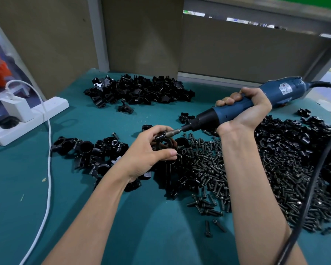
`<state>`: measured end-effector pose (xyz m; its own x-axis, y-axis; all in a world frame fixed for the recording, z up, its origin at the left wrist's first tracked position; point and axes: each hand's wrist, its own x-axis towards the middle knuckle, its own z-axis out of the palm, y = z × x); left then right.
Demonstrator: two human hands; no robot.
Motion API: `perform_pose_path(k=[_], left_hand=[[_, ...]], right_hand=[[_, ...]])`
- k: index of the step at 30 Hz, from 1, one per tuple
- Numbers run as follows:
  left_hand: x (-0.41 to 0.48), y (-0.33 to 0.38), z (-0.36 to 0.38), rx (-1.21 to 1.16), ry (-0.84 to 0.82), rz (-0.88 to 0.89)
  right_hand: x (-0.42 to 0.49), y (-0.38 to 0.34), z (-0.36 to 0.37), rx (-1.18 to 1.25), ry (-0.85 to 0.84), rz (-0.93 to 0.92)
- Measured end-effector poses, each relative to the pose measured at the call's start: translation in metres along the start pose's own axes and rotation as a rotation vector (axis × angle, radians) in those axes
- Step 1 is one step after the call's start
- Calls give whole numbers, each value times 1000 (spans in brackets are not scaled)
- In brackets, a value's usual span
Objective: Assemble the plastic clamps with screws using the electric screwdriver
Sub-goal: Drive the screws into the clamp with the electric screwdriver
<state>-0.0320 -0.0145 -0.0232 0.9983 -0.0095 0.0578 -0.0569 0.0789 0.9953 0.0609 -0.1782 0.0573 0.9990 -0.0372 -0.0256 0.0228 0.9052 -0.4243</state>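
While the left hand [151, 150] curls fingers and thumb round a black clamp [163, 140] at the centre of the frame, the right hand [245, 111] is wrapped round the blue screwdriver [287, 88] up and to the right of it. The bit [172, 133] slants down-left until its tip meets the top of the clamp. Most of the clamp is covered by the left fingers, and whether a screw sits under the tip cannot be made out. Just right of and below the clamp a wide spread of black screws [204, 165] lies on the teal surface [161, 236], partly hidden behind the right forearm; a few lie loose at lower centre. Black on black, the heaps are hard to read. A far heap [139, 90] of clamp parts lies at upper centre. A left heap [96, 150] of ring-shaped pieces lies at centre left, its near edge under the left wrist. A right heap [294, 142] runs off the right edge, where parts and screws blur together. The screwdriver's black cord [311, 188] loops from its rear down the right side and out of the bottom edge. At the left edge a white power strip [52, 104] is cut off, with a white cable [49, 150] curving from a plug on it down to the bottom edge. The upper left corner is blurred.
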Motion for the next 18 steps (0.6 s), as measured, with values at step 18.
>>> perform_pose_path(k=[18], left_hand=[[0, -4, 0, -236, -90, -17]], right_hand=[[-18, -17, 12, -80, -456, -44]])
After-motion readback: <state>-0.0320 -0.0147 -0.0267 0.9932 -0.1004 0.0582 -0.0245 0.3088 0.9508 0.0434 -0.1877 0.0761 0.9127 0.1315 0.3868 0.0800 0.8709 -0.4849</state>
